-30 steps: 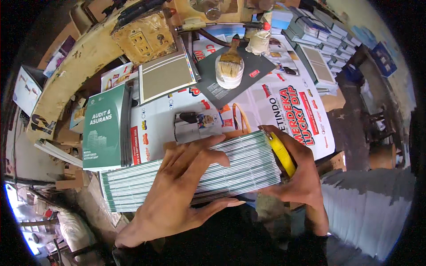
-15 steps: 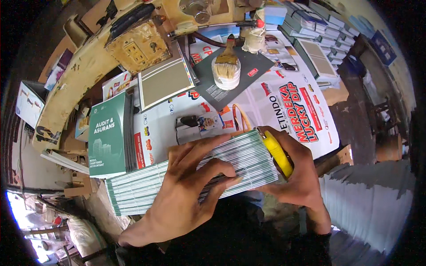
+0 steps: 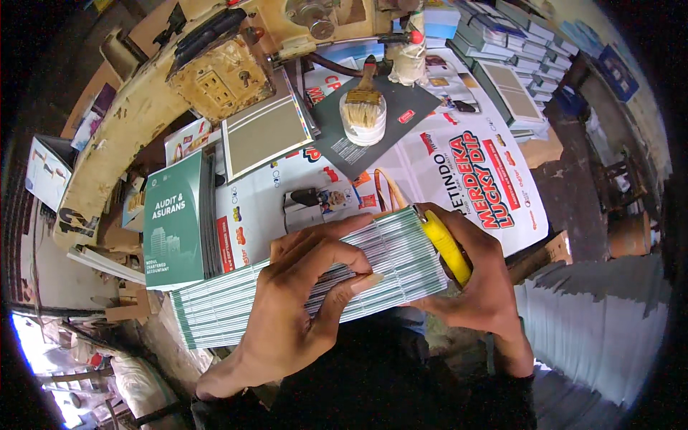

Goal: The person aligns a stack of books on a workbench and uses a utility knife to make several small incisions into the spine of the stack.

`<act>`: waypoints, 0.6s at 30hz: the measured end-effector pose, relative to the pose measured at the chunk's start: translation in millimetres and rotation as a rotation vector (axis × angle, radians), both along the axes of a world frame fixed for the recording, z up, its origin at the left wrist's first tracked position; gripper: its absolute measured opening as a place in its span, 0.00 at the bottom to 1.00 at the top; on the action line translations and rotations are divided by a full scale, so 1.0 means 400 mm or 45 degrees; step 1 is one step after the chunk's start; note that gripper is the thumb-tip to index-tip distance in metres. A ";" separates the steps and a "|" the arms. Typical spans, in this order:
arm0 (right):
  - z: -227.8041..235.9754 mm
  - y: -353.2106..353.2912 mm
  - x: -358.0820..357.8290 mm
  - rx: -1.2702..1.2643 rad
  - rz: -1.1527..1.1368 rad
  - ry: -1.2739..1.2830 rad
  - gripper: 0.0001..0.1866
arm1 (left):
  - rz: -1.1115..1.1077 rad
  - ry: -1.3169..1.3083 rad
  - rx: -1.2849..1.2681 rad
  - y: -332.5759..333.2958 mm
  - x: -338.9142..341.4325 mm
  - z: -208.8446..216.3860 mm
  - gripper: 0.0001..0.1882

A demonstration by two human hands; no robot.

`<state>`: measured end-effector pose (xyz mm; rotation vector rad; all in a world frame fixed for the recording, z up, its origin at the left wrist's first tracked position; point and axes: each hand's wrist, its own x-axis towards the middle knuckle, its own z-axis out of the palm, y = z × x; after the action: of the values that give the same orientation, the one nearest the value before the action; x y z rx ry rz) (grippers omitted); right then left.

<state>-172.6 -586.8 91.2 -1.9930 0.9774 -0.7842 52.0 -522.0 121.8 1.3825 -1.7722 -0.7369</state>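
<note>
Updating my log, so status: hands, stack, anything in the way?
Left hand curled over green-and-white stack. Right hand gripping yellow tool at stack's right end. Nothing seen blocking; brush and white tub beyond stack, untouched.

Booklet stack (image 3: 407,259) partly behind hands (image 3: 290,304), machine (image 3: 309,21) cut off above, blurred sack (image 3: 147,387), perhaps

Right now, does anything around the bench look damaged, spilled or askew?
The square cream socket box is blotched brown, like wear, and the dark grey sheet under the white plastic tub sits askew to the printed white poster. No spill shows; the held green-and-white paper stack looks orderly.
</note>
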 end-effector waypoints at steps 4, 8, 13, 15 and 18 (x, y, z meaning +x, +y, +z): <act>-0.008 -0.002 -0.001 -0.065 0.006 -0.009 0.47 | 0.013 0.097 0.020 -0.005 0.002 0.000 0.09; -0.008 0.001 -0.001 -0.022 -0.014 0.012 0.47 | 0.076 0.205 0.044 -0.001 0.000 -0.003 0.08; 0.004 0.001 0.001 -0.041 0.004 0.000 0.47 | 0.091 0.460 0.047 -0.003 -0.007 0.002 0.07; 0.007 0.001 0.003 -0.014 0.012 -0.007 0.46 | 0.096 0.529 0.027 -0.005 -0.006 -0.002 0.07; -0.002 -0.001 0.003 -0.061 0.009 -0.002 0.46 | 0.122 0.566 0.051 -0.004 -0.012 0.014 0.10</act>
<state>-171.3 -587.2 90.6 -2.0357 0.9583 -0.8120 47.2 -523.6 127.6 1.2059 -1.3422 -0.9476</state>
